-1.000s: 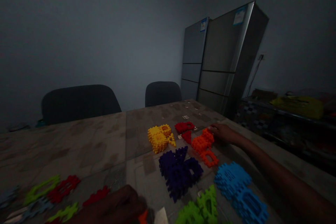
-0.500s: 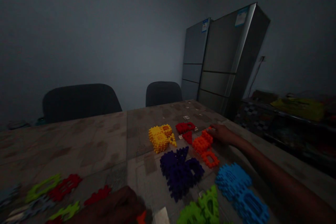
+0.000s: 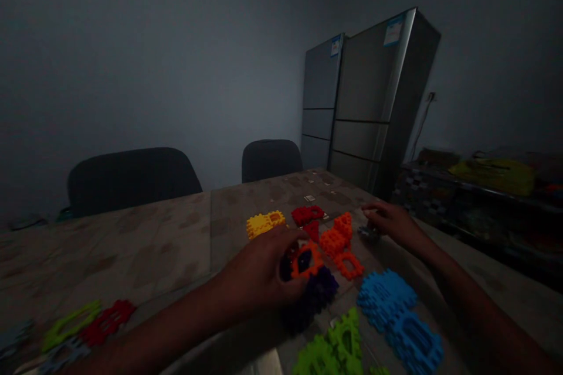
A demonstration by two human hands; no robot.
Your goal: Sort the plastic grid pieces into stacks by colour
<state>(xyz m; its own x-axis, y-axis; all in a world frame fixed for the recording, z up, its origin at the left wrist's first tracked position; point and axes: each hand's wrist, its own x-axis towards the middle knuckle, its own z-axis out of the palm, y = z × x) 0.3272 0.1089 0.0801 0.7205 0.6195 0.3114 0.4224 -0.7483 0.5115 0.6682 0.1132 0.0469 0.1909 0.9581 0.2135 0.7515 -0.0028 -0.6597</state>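
My left hand (image 3: 264, 266) grips a square orange building piece (image 3: 315, 259) with an open middle. It is held over the pile of dark purple pieces (image 3: 319, 296), partly covering it. Farther right, the fingers of my right hand (image 3: 387, 220) are closed around a small grey building piece (image 3: 368, 233) at table level. Orange pieces (image 3: 334, 241) lie stacked between the two hands. Behind them are red pieces (image 3: 308, 214), and yellow pieces (image 3: 264, 222) sit beyond my left hand, which hides part of them.
Blue pieces (image 3: 387, 296) and green pieces (image 3: 328, 351) are grouped nearer me on the table (image 3: 167, 240). Loose red (image 3: 108, 321), green (image 3: 73, 323) and grey pieces (image 3: 65, 354) lie at the left. Two chairs (image 3: 132, 179) and a refrigerator (image 3: 365, 99) stand beyond.
My left hand has come from the lower left to above the purple pieces, carrying the orange piece. My right hand has left the orange stack, moved slightly right and now has a grey piece.
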